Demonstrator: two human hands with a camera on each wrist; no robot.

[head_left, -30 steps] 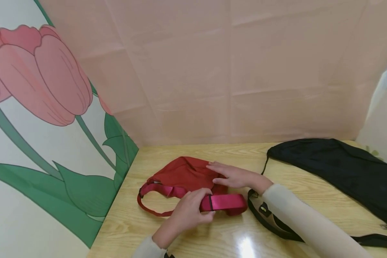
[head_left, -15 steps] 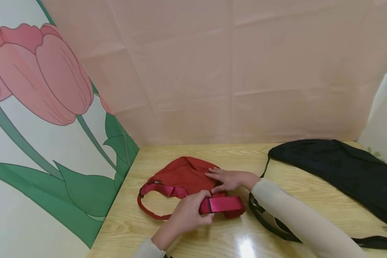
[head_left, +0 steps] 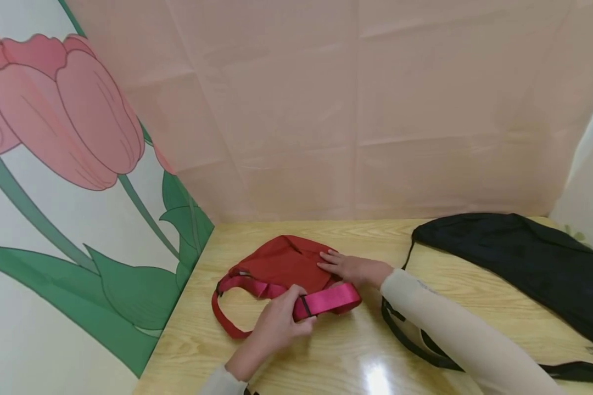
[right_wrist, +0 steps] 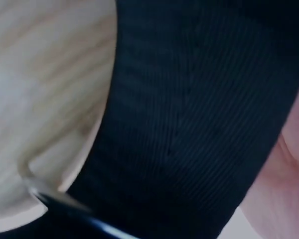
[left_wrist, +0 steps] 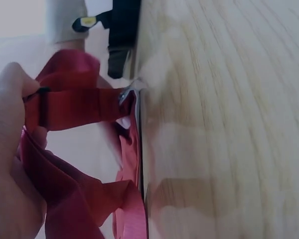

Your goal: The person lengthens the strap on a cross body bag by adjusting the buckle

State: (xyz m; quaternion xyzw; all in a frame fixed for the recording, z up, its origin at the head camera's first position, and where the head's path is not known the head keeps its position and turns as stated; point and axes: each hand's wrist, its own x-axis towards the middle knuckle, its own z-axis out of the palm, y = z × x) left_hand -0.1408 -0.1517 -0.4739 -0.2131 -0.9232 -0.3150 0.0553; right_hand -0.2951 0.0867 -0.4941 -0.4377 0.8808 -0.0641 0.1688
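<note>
A red waist bag (head_left: 272, 266) with a bright pink strap (head_left: 333, 298) lies on the wooden table. My left hand (head_left: 277, 323) pinches the strap between thumb and fingers at its black slider (head_left: 306, 306), holding that loop raised in front of the bag. The left wrist view shows the same hand (left_wrist: 7, 144) gripping the strap, with a second length hanging below. On the bag's right part rests my right hand (head_left: 356, 269), its fingers extended over the fabric. In the right wrist view a ribbed black band (right_wrist: 189, 109) covers much of that hand (right_wrist: 279, 194).
At the right lies a large black bag (head_left: 514, 263). Its black strap (head_left: 420, 354) curves along the table, partly under my right sleeve (head_left: 454, 329). A pink sheet (head_left: 356, 109) hangs behind the table, and a tulip-print panel (head_left: 79, 219) stands at the left.
My left hand has shifted slightly left, drawing the strap loop left and up. My right hand has come down a little farther onto the red bag, with its forearm moving left.
</note>
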